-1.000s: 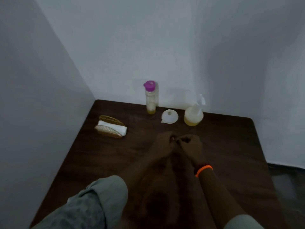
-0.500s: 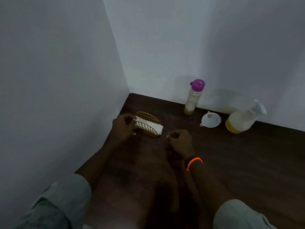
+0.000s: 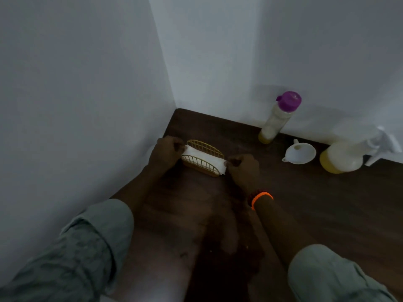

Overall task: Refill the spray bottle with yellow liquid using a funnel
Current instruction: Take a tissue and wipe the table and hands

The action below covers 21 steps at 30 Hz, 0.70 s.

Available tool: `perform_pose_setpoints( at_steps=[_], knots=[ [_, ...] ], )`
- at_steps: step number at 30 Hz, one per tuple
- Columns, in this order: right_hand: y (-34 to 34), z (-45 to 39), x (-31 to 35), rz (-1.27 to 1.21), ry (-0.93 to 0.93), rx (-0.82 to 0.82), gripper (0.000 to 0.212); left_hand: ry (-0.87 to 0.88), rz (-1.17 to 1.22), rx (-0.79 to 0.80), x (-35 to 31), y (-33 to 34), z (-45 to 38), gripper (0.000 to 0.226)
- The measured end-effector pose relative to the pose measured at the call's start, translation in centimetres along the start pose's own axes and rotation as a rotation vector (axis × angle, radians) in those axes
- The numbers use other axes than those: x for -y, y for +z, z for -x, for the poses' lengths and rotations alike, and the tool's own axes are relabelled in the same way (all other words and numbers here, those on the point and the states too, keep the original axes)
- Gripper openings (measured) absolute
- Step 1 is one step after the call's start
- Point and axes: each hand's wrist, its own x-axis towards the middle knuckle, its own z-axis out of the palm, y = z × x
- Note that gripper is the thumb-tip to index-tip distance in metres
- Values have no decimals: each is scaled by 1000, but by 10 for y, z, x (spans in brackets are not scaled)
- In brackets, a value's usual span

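Far left, a rolled-up grey-green sleeve (image 3: 96, 234) is seen leading up to the left hand (image 3: 166, 152), whose fingers are curled onto the left end of the white napkins (image 3: 202, 156) stuffed in a little gold wire napkin holder (image 3: 204, 165). The holder is sat on the dark wooden table (image 3: 327, 214), tucked near the corner where the two white walls (image 3: 87, 83) meet. The other end of the napkin stack is pinched by the right hand (image 3: 244, 168), thumb and fingers closed on the paper's edge, so the holder is basically bracketed between both hands. An orange bracelet (image 3: 260, 198) is worn on the right wrist, just behind that hand.

Off to the right of the right hand and further back, a tall clear bottle with a purple cap (image 3: 280, 117) is stood against the wall, with a bit of yellow liquid visible at the bottom. Just right of it and slightly nearer, the white funnel (image 3: 299, 152) is lying on the table, wide mouth up, untouched. Right beside the funnel the spray bottle (image 3: 344, 156) is found, a squat round one with a white trigger head and a yellowish layer low down; well apart from both hands, nothing gripping it. Whether funnel and spray bottle are actually touching can't be made out in this dim light
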Motion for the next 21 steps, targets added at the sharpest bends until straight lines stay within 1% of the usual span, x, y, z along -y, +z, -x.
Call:
perform_pose_setpoints(
  at_steps=[6, 11, 15, 21],
  knots=[
    [5, -6, 1, 16, -7, 22, 25, 17, -31, 74, 7, 3, -4, 26],
    [6, -7, 0, 19, -9, 13, 20, 13, -47, 67, 8, 2, -3, 25],
    [6, -7, 2, 14, -29, -4, 18, 82, -77, 38, 7, 0, -1, 20],
    [6, -4, 1, 73, -94, -62, 19, 208, -126, 39, 8, -9, 2, 16]
  ],
)
